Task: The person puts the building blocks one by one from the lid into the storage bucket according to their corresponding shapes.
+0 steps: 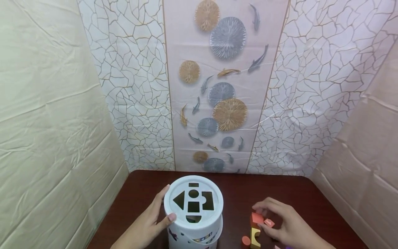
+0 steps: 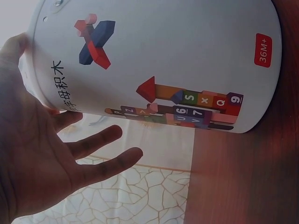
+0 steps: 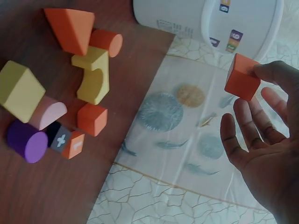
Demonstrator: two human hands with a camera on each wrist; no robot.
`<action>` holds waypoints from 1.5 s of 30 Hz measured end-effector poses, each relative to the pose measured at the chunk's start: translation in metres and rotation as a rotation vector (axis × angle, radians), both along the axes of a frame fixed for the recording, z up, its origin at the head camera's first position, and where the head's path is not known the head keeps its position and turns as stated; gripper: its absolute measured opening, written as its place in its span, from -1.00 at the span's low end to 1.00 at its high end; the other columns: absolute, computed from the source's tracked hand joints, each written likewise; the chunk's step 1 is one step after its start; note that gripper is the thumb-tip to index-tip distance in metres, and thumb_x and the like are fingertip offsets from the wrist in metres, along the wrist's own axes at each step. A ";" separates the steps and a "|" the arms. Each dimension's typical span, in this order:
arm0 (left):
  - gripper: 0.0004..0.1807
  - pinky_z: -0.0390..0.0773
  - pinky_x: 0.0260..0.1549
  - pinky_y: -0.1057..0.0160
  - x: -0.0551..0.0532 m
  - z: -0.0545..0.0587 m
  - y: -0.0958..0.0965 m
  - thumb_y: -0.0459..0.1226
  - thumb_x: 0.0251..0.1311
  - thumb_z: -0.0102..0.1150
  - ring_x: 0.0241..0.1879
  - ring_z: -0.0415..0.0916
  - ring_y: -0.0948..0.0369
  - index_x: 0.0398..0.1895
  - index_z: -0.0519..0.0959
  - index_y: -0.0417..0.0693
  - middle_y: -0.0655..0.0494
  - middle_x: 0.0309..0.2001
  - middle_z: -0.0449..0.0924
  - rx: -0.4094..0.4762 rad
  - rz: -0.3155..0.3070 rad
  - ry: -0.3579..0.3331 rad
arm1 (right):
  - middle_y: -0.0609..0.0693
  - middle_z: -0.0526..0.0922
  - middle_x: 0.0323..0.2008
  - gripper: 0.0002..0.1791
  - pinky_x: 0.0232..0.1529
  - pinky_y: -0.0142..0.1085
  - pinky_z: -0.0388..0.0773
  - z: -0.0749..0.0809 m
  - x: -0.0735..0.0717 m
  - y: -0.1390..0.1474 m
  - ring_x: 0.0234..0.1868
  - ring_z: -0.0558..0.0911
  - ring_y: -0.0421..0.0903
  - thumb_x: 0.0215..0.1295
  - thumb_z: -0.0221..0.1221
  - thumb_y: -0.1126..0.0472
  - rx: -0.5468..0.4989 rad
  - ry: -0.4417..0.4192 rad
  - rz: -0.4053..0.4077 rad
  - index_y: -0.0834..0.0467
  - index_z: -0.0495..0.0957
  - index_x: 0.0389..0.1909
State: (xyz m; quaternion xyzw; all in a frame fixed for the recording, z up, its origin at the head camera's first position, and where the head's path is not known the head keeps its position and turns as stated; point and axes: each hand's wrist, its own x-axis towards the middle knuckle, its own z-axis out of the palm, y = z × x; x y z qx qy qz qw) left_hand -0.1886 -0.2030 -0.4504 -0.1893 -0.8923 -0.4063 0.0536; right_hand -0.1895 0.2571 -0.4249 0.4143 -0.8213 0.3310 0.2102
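The left hand point(image 1: 151, 215) rests its spread, fairly straight fingers against the rim of the white bucket point(image 1: 184, 235), which stands on the table point(image 1: 140, 193). Right of the bucket, the right hand point(image 1: 286, 219) pinches an orange block point(image 3: 242, 77) (thumb against one side). Also right of the bucket lie a yellow notched block point(image 3: 96, 77) and a purple cylinder point(image 3: 35, 145).

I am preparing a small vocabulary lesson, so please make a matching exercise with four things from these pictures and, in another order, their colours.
Things:
1. Arch block
2. Shape-sorter bucket
3. Half-cylinder block
4. Cube in the right hand

Colours:
A. Pink
B. Orange-red
C. Yellow
D. Mostly white

Right pairs: 1-C; 2-D; 3-A; 4-B
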 end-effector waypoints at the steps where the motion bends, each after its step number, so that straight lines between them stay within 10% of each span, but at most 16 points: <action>1: 0.00 0.38 0.49 -0.47 0.000 0.000 0.000 0.13 0.52 0.30 0.69 0.23 -0.10 0.81 -0.11 0.57 0.04 0.77 0.16 -0.001 0.001 0.000 | -0.25 0.71 -0.13 -0.29 -0.18 -0.51 0.63 0.002 0.000 -0.002 -0.21 0.68 -0.31 0.08 0.62 0.47 -0.002 -0.012 -0.002 -0.10 0.66 0.21; 9: 0.00 0.38 0.50 -0.46 -0.003 -0.002 0.000 0.14 0.52 0.30 0.69 0.22 -0.08 0.81 -0.12 0.58 0.05 0.78 0.14 -0.001 0.006 0.005 | -0.26 0.73 -0.06 -0.33 -0.13 -0.39 0.73 0.018 0.001 -0.014 -0.14 0.69 -0.29 0.18 0.60 0.41 0.001 -0.127 -0.014 -0.14 0.65 0.24; 45: 0.00 0.42 0.45 -0.48 -0.004 -0.009 -0.002 0.12 0.51 0.32 0.66 0.27 -0.08 0.80 -0.11 0.58 0.12 0.77 0.14 0.028 -0.003 0.020 | -0.33 0.71 -0.08 -0.24 -0.05 -0.46 0.65 0.049 -0.006 -0.067 -0.14 0.67 -0.29 0.15 0.61 0.37 0.009 0.009 0.033 -0.11 0.57 0.35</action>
